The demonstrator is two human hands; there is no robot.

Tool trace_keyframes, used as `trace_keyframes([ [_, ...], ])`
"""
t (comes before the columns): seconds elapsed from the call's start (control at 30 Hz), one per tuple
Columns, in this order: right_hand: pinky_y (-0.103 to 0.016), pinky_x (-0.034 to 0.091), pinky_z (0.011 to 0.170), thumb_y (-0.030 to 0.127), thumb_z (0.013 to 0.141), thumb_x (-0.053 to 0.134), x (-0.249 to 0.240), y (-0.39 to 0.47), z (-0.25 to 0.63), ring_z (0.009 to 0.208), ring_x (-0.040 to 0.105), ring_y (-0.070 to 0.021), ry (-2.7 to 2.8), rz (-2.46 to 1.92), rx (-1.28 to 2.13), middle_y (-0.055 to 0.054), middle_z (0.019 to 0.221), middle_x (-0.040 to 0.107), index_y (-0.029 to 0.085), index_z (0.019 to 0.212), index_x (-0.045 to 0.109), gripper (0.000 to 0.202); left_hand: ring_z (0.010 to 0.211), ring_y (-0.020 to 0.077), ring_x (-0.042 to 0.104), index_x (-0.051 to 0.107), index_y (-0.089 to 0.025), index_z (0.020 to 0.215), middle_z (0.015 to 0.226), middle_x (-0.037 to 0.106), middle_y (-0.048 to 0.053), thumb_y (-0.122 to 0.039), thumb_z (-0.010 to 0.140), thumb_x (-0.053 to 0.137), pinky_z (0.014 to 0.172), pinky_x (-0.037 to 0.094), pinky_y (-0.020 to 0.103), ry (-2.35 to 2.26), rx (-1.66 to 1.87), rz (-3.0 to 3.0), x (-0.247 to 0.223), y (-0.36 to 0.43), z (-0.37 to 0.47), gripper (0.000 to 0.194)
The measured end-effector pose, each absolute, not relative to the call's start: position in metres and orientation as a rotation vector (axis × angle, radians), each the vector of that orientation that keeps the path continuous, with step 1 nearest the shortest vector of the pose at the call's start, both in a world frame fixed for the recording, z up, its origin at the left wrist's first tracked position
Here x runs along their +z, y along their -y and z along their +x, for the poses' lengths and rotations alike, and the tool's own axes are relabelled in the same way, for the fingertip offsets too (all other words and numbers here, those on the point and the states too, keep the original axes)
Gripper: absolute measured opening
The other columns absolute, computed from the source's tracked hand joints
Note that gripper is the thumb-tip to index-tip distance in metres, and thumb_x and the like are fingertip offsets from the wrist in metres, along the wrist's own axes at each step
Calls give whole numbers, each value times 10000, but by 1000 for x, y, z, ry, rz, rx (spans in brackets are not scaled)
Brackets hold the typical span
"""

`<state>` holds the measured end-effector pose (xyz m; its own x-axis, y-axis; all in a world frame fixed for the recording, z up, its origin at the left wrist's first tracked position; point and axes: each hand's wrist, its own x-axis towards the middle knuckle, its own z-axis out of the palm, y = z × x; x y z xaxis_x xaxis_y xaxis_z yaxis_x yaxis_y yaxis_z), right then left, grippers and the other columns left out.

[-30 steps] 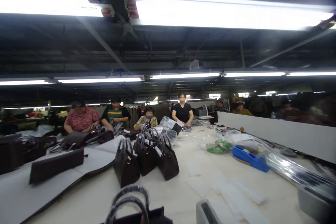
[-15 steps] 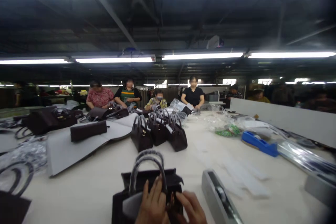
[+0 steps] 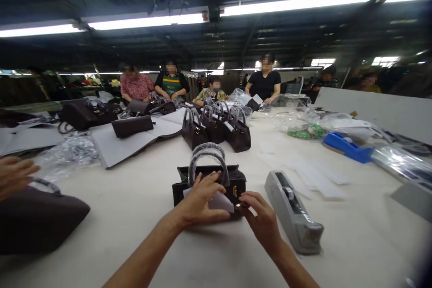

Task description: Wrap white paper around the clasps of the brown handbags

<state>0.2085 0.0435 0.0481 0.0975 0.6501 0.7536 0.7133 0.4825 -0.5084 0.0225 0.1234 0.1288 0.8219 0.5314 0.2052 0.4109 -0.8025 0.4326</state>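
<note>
A dark brown handbag [image 3: 209,175] stands upright on the white table in front of me, its two arched handles [image 3: 216,162] wrapped in clear film. Spread over its front is my left hand [image 3: 204,200], fingers apart and fingertips by the base of a handle. A white sheet [image 3: 224,202] lies against the bag's front, partly behind that hand. My right hand [image 3: 261,213] pinches a small dark strap end with shiny metal [image 3: 240,205] at the bag's right front corner. Just above it a gold clasp [image 3: 235,190] shows on the bag.
A grey tape dispenser [image 3: 293,211] stands right of the bag, with white strips [image 3: 319,180] and a blue dispenser [image 3: 347,147] beyond. Several wrapped handbags [image 3: 216,128] stand behind. At left, another person's hand [image 3: 15,175] is above a dark bag [image 3: 40,218]. Co-workers sit across the table.
The view has tilted down, so the bag and both hands appear higher. My left fingers have spread. My right hand now pinches the metal-tipped strap end beside the clasp. Another person's hand has appeared at left.
</note>
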Motion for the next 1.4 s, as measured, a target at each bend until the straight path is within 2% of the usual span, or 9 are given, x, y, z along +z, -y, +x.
trace_keyframes([
  [0.13,-314,509,775,199,815,528,37,-38,216,905,582,-182,1523,-1152,127,-77,981,596,202,901,589,105,1272,268,273,518,-233,1017,1359,350,109,-287,644,684,1035,110,558,-720,480,2700,123,-124,16,411],
  [0.27,-288,533,712,202,834,497,44,-40,220,826,602,-166,1431,-1162,226,-58,903,612,206,952,574,141,1224,221,350,531,-226,951,1276,454,76,-148,692,604,993,274,452,-724,582,2722,115,-126,21,281],
  [0.47,-306,496,800,82,835,402,64,-44,218,948,543,-170,1861,-1202,-14,-89,1047,530,228,1170,503,380,1163,207,405,539,-215,873,1222,491,66,-168,733,573,938,319,401,-738,671,2738,108,-128,24,151],
  [0.63,-275,500,667,90,843,390,63,-42,215,810,547,-163,2074,-1289,-112,-75,898,537,204,982,584,264,1128,207,426,531,-220,899,1212,491,56,-101,704,559,917,322,396,-742,684,2751,104,-129,25,230],
  [0.77,-239,494,603,205,824,503,65,-45,221,712,546,-136,1756,-1216,225,-44,830,533,190,800,524,36,1087,210,453,526,-217,914,1165,518,49,-118,725,540,884,337,394,-732,722,2752,102,-130,24,214],
  [0.87,-233,475,527,284,779,589,70,-46,225,591,528,-122,1496,-1243,469,3,688,516,194,713,481,155,1066,207,466,530,-208,896,1152,527,44,-121,742,514,879,339,387,-704,759,2756,99,-132,23,178],
  [1.07,-296,488,697,291,779,584,77,-44,229,806,579,-184,1683,-1307,328,-62,892,595,197,796,617,101,1043,200,481,549,-203,891,1167,528,47,-131,745,509,879,344,370,-680,806,2766,92,-136,21,168],
  [1.3,-255,473,554,306,800,555,86,-47,230,583,567,-135,1621,-1393,358,-7,688,603,201,879,611,142,1014,187,488,555,-201,876,1141,536,43,-118,748,504,853,346,353,-647,816,2775,91,-135,19,160],
  [1.4,-248,464,569,284,831,500,95,-49,225,614,571,-135,1784,-1410,331,-9,696,601,212,848,614,136,1023,190,483,554,-200,878,1154,530,47,-123,759,490,855,343,356,-641,816,2775,90,-135,19,155],
])
